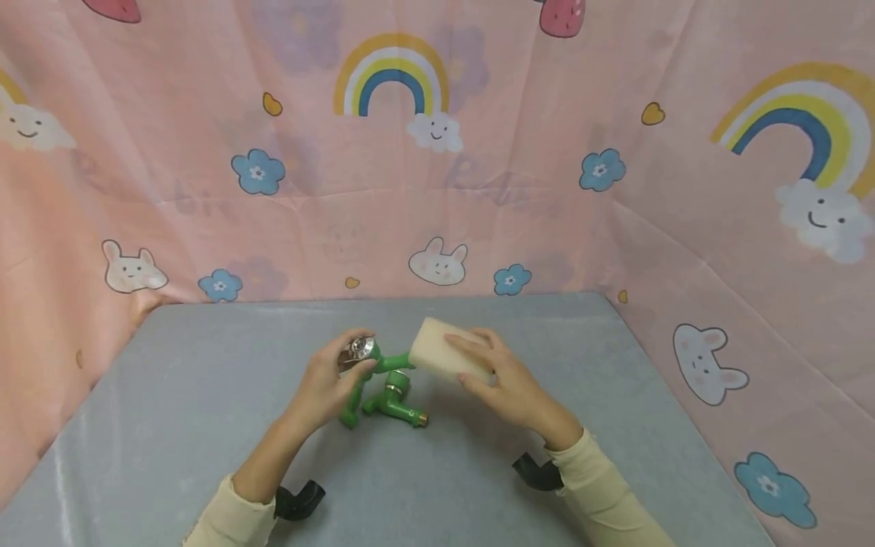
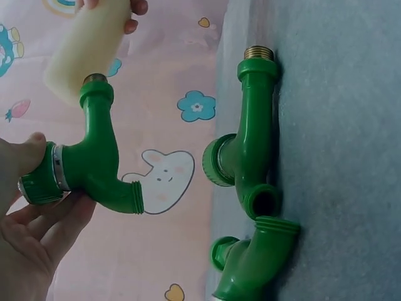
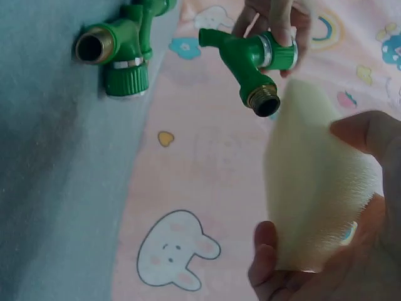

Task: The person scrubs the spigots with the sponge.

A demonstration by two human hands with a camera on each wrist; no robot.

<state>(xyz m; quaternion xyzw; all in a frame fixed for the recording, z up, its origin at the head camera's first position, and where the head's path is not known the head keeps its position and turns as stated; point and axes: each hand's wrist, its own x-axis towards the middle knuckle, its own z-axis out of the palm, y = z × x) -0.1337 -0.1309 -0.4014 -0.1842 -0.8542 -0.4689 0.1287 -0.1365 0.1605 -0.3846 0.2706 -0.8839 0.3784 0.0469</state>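
My left hand (image 1: pixel 326 384) grips a green faucet (image 2: pixel 100 157) by its round knob, which has a silvery top. The faucet is up off the table, its brass threaded end pointing toward the right hand. A cream-coloured sponge block (image 1: pixel 444 349) is in my right hand (image 1: pixel 509 380), thumb on one side and fingers on the other. One end of the sponge is right at the faucet's threaded end in the head view. Below the hands, a second green faucet (image 1: pixel 403 409) lies on the table, and a third green faucet (image 2: pixel 260 260) lies against its spout end.
The grey cloth-covered table (image 1: pixel 171 395) spreads out around the hands. A pink patterned curtain (image 1: pixel 383 197) closes off the back and the sides. Black curved pieces (image 1: pixel 301 501) stick out beside both wrists.
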